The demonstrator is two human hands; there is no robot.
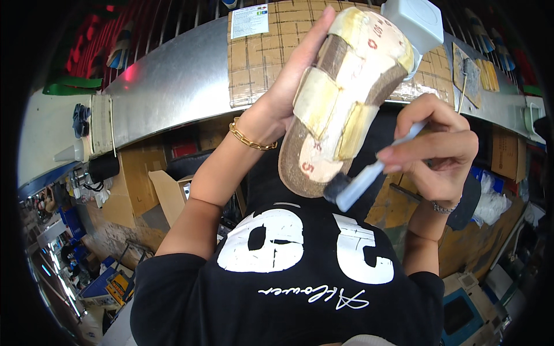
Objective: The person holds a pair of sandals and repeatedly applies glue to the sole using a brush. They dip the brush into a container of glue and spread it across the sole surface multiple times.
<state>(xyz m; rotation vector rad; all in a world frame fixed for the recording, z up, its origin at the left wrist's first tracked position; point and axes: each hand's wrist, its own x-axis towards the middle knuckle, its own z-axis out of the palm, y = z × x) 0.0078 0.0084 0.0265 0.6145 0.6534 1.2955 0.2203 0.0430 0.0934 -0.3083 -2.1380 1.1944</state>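
Note:
My left hand (286, 86) grips a sandal-shaped shoe piece (344, 86) by its side, with the underside turned up toward me. Most of my left fingers are hidden behind it. That underside has a pale insole with red printed marks, folded cream and yellowish strap ends, and a brown rim. Between thumb and fingers, my right hand (435, 144) holds a small brush (362, 183) with a pale blue-white handle. Its dark bristles are against or very close to the end of the shoe piece nearest my body; contact cannot be made out for sure.
A cardboard sheet (254, 72) lies on the metal bench (167, 75) ahead. Behind the shoe piece stands a white plastic container (416, 27). A stained board with a stick (466, 75) is at the right. Cardboard boxes (138, 179) sit below the bench at the left.

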